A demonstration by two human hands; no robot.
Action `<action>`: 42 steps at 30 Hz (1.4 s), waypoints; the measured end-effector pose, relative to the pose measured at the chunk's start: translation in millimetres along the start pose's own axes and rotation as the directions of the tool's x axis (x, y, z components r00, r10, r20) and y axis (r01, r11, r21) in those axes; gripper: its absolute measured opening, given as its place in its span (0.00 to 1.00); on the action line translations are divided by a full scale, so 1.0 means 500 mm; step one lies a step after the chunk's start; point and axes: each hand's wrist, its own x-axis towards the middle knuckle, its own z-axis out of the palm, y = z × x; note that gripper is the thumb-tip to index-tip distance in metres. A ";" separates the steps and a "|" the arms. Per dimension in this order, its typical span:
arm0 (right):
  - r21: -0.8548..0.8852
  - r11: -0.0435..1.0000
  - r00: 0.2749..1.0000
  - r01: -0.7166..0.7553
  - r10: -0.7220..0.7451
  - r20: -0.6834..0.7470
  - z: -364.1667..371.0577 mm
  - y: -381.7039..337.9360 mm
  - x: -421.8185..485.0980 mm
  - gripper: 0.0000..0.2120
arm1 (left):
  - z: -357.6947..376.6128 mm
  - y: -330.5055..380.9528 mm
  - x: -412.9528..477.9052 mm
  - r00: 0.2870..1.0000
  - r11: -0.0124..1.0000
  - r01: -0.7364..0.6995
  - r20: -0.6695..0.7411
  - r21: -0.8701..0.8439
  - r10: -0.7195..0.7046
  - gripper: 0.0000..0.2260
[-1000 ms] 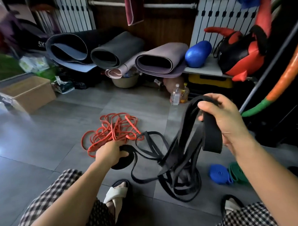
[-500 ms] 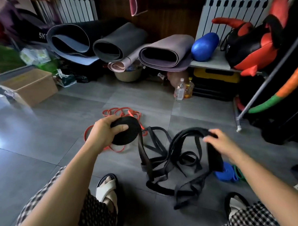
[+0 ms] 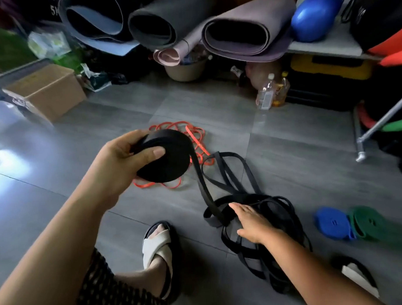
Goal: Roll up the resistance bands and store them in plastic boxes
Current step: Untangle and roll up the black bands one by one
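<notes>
My left hand (image 3: 118, 164) grips a thick black roll of resistance band (image 3: 170, 160), held up above the floor with the thumb across its flat side. A loose strip runs from the roll down to a tangled heap of black band (image 3: 273, 220) on the floor. My right hand (image 3: 250, 221) lies low on that heap with fingers stretched out; whether it holds a strand is hidden. An orange band (image 3: 195, 141) lies tangled behind the roll. A rolled blue band (image 3: 332, 223) and a rolled green band (image 3: 369, 224) sit at the right.
A cardboard box (image 3: 45, 94) stands at the left. Rolled yoga mats (image 3: 246, 29), a blue ball (image 3: 313, 13), bottles (image 3: 266, 93) and a yellow-and-black case (image 3: 329, 79) line the back. A metal stand leg (image 3: 359, 144) reaches in from the right. My sandalled feet (image 3: 158, 252) rest on the grey tiles.
My left hand lifted the black roll off the floor and turned it. My right hand dropped from head height to the floor, lowering the loose black band into a heap.
</notes>
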 end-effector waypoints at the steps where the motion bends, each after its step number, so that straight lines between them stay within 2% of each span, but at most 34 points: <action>1: -0.029 0.999 1.000 0.018 -0.017 0.015 0.011 0.003 0.018 0.36 | -0.006 -0.002 0.008 1.000 1.000 -0.006 -0.003 -0.011 0.006 0.12; 6: -0.009 1.000 0.999 0.022 -0.021 0.024 0.041 0.009 0.103 0.37 | -0.036 -0.006 0.037 0.998 0.993 -0.062 -0.032 -0.099 0.059 0.12; 10: -0.250 0.966 0.997 0.060 -0.047 0.060 0.015 0.006 0.121 0.21 | -0.067 -0.014 0.044 0.997 0.995 -0.031 -0.074 -0.097 0.023 0.15; 12: -0.351 0.936 0.998 0.013 0.010 0.063 -0.012 0.013 0.111 0.21 | -0.078 -0.021 0.046 0.998 0.999 0.017 -0.066 -0.037 -0.020 0.14; 14: -0.451 0.893 0.997 0.005 0.028 0.067 -0.051 0.022 0.088 0.26 | -0.082 -0.032 0.049 0.994 0.997 0.062 -0.087 0.040 -0.058 0.06; 17: -0.475 0.879 0.996 0.046 -0.003 0.092 -0.131 0.008 0.026 0.22 | -0.065 -0.044 0.047 0.997 0.966 0.042 -0.072 0.254 -0.024 0.15; 19: -0.458 0.887 0.995 0.050 -0.004 0.101 -0.187 -0.014 -0.011 0.17 | -0.051 -0.054 0.046 1.000 0.904 0.026 -0.018 0.427 -0.021 0.14; 21: -0.397 0.918 0.997 -0.001 0.033 0.075 -0.248 -0.037 -0.066 0.16 | -0.038 -0.056 0.039 0.999 0.806 0.011 0.018 0.592 -0.027 0.08; 24: -0.138 0.989 0.996 -0.049 0.038 -0.085 -0.330 -0.054 -0.159 0.16 | -0.008 -0.049 0.026 0.999 0.716 0.012 0.019 0.698 -0.035 0.11; 26: 0.098 0.995 0.970 -0.013 0.036 -0.240 -0.371 -0.061 -0.219 0.15 | 0.020 -0.037 0.016 0.998 0.622 -0.021 0.052 0.783 -0.032 0.12; 28: 0.343 0.934 0.909 0.099 0.056 -0.413 -0.399 -0.064 -0.268 0.14 | 0.049 -0.029 0.007 0.994 0.546 -0.076 0.110 0.834 -0.029 0.13; 31: 0.581 0.736 0.770 0.349 0.128 -0.625 -0.428 -0.069 -0.316 0.14 | 0.074 -0.028 0.003 0.990 0.529 -0.062 0.119 0.846 -0.075 0.13; 35: 0.601 0.490 0.594 0.632 0.192 -0.781 -0.462 -0.093 -0.355 0.14 | 0.076 -0.024 0.005 0.997 0.471 0.014 0.024 0.882 -0.076 0.13; 39: 0.464 0.228 0.423 0.856 0.205 -0.883 -0.519 -0.115 -0.391 0.09 | 0.048 -0.022 0.011 0.991 0.446 0.130 -0.100 0.886 -0.090 0.11; 40: 0.419 0.216 0.375 0.882 0.217 -0.901 -0.531 -0.113 -0.392 0.10 | 0.037 -0.024 0.013 0.987 0.461 0.162 -0.134 0.873 -0.093 0.10; 42: 0.388 0.353 0.315 0.851 0.246 -0.917 -0.534 -0.103 -0.376 0.13 | 0.012 -0.029 0.017 0.978 0.541 0.209 -0.175 0.815 -0.113 0.10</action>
